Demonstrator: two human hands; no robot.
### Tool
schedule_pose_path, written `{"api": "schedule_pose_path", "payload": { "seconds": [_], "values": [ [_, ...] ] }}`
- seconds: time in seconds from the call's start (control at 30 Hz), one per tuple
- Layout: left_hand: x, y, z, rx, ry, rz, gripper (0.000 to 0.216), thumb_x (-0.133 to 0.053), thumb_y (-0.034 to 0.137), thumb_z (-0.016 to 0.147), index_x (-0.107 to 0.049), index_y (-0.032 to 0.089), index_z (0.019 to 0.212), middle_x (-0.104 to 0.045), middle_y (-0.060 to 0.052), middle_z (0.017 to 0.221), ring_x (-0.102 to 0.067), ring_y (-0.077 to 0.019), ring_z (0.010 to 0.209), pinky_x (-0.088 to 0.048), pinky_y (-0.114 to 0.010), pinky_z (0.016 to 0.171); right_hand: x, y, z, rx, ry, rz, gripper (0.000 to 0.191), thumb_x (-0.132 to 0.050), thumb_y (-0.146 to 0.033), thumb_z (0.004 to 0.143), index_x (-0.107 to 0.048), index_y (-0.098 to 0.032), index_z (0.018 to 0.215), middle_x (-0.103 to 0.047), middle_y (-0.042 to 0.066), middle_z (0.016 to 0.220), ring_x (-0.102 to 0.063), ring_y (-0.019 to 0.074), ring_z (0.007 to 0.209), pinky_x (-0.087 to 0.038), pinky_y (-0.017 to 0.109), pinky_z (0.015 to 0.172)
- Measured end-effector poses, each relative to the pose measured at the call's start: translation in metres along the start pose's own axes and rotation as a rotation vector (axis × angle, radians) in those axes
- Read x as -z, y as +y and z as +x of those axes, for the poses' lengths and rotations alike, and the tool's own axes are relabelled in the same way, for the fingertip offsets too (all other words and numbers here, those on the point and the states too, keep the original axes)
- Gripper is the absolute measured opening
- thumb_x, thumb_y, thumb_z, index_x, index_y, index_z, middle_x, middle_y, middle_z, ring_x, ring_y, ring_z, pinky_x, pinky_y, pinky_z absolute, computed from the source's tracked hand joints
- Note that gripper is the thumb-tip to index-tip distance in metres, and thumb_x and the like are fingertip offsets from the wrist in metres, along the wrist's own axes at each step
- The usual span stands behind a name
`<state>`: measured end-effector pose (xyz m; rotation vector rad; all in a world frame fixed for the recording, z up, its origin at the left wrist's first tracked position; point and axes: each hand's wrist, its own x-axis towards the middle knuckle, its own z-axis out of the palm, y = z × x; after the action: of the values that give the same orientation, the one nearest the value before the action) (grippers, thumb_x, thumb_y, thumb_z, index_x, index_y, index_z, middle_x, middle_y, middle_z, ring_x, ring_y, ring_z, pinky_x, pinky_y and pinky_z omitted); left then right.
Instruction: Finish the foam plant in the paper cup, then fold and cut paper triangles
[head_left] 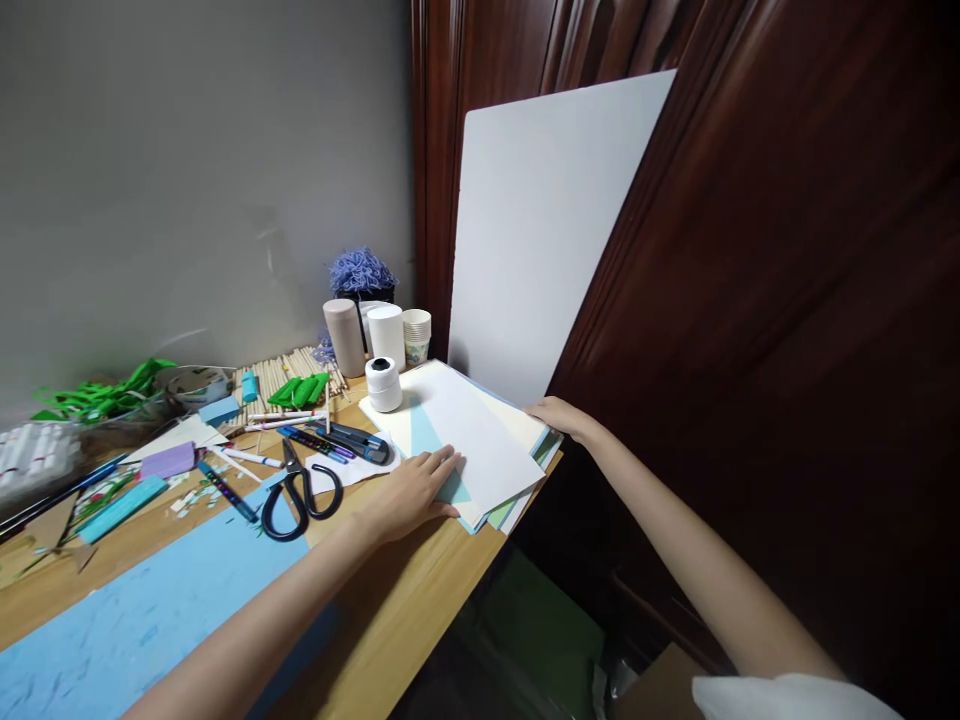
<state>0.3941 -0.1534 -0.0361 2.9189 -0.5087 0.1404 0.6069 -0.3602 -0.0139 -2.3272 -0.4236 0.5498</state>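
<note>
White-topped paper stack (pixel 484 425), left hand (pixel 415 490) atop, fingers loosely spread, right hand (pixel 568 416) at its corner, fingers' grip unclear

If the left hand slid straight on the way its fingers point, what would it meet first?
The white sheet on top of the paper stack, right at the left hand; beyond it, probably the white board or the right hand, though depth is unclear.
</note>
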Motion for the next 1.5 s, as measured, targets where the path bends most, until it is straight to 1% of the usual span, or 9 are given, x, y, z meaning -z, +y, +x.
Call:
{"api": "schedule_pose_path", "payload": {
  "seconds": [0.13, 0.3, 0.43, 0.57, 0.67, 0.87, 1.13, 1.27, 1.5],
  "values": [
    [0.001, -0.003, -0.003, -0.043, -0.011, -0.005, 0.056, -0.037, 0.047, 0.087, -0.03, 0.018, 0.135, -0.037, -0.014, 0.138, -0.042, -0.0275, 0.119, -0.034, -0.04, 0.096, 0.001, -0.015, 0.009, -0.042, -0.116, -0.003, 0.02, -0.058, -0.026, 0.074, -0.062, -0.012, 0.061, -0.062, 0.004, 0.061, -0.053, 0.0127, 0.056, -0.039, 0.021, 0.051],
    [0.006, -0.006, -0.004, -0.023, -0.032, -0.137, 0.042, -0.026, 0.03, 0.094, -0.033, 0.018, 0.133, -0.042, -0.011, 0.136, -0.039, -0.0215, 0.124, -0.032, -0.035, 0.1, 0.003, -0.024, 0.016, -0.066, -0.157, 0.008, 0.013, -0.061, -0.024, 0.074, -0.063, -0.013, 0.068, -0.066, 0.005, 0.073, -0.056, 0.0134, 0.064, -0.041, 0.02, 0.055],
    [0.008, -0.003, 0.003, 0.152, -0.044, -0.129, 0.038, -0.029, 0.02, 0.091, -0.038, 0.016, 0.128, -0.059, -0.013, 0.114, -0.057, -0.0232, 0.102, -0.042, -0.034, 0.086, 0.002, -0.023, 0.023, -0.137, -0.187, 0.029, 0.019, -0.055, -0.027, 0.082, -0.061, -0.011, 0.074, -0.064, 0.005, 0.071, -0.058, 0.0126, 0.061, -0.044, 0.022, 0.056],
    [0.002, 0.003, 0.011, 0.3, 0.008, -0.11, 0.037, -0.028, 0.014, 0.089, -0.039, 0.016, 0.125, -0.063, -0.013, 0.102, -0.06, -0.0238, 0.093, -0.042, -0.032, 0.078, 0.002, -0.019, 0.03, -0.171, -0.18, 0.023, 0.026, -0.045, -0.032, 0.09, -0.058, -0.01, 0.085, -0.061, 0.001, 0.072, -0.055, 0.0081, 0.056, -0.046, 0.023, 0.055],
    [-0.004, 0.003, 0.01, 0.408, 0.066, -0.11, 0.031, -0.025, 0.015, 0.09, -0.044, 0.015, 0.115, -0.065, -0.012, 0.091, -0.062, -0.0225, 0.082, -0.041, -0.029, 0.069, 0.003, -0.018, 0.03, -0.144, -0.196, -0.003, 0.028, -0.042, -0.03, 0.091, -0.06, -0.009, 0.087, -0.063, 0.005, 0.074, -0.057, 0.0092, 0.057, -0.047, 0.022, 0.056],
    [-0.013, -0.005, 0.006, 0.574, 0.216, -0.119, 0.027, -0.021, 0.027, 0.093, -0.045, 0.015, 0.099, -0.064, -0.01, 0.078, -0.061, -0.0227, 0.073, -0.037, -0.027, 0.059, 0.003, -0.029, 0.018, -0.018, -0.239, -0.179, 0.029, -0.066, -0.034, 0.072, -0.065, -0.012, 0.09, -0.069, 0.008, 0.085, -0.063, 0.0179, 0.072, -0.048, 0.022, 0.059],
    [-0.014, -0.008, 0.005, 0.596, 0.281, -0.155, 0.025, -0.023, 0.027, 0.093, -0.046, 0.018, 0.096, -0.065, -0.008, 0.082, -0.062, -0.0222, 0.074, -0.038, -0.027, 0.06, 0.002, -0.065, 0.012, 0.065, -0.096, -0.467, 0.032, -0.07, -0.027, 0.065, -0.067, -0.011, 0.092, -0.066, 0.01, 0.093, -0.06, 0.0213, 0.081, -0.043, 0.024, 0.062],
    [-0.016, -0.009, 0.002, 0.582, 0.271, -0.145, 0.027, -0.024, 0.026, 0.092, -0.047, 0.017, 0.102, -0.066, -0.01, 0.081, -0.063, -0.0238, 0.074, -0.04, -0.029, 0.061, 0.015, -0.087, 0.018, 0.078, -0.102, -0.507, 0.023, -0.068, -0.024, 0.067, -0.069, -0.011, 0.085, -0.066, 0.007, 0.085, -0.059, 0.0172, 0.074, -0.04, 0.021, 0.055],
    [-0.021, -0.005, 0.002, 0.529, 0.275, -0.137, 0.032, -0.025, 0.013, 0.089, -0.044, 0.016, 0.115, -0.065, -0.011, 0.094, -0.063, -0.0216, 0.081, -0.043, -0.029, 0.069, 0.039, -0.122, 0.01, 0.145, -0.047, -0.491, 0.023, -0.066, -0.02, 0.069, -0.068, -0.012, 0.09, -0.065, 0.006, 0.085, -0.056, 0.0136, 0.07, -0.038, 0.019, 0.051]
  ]
}}
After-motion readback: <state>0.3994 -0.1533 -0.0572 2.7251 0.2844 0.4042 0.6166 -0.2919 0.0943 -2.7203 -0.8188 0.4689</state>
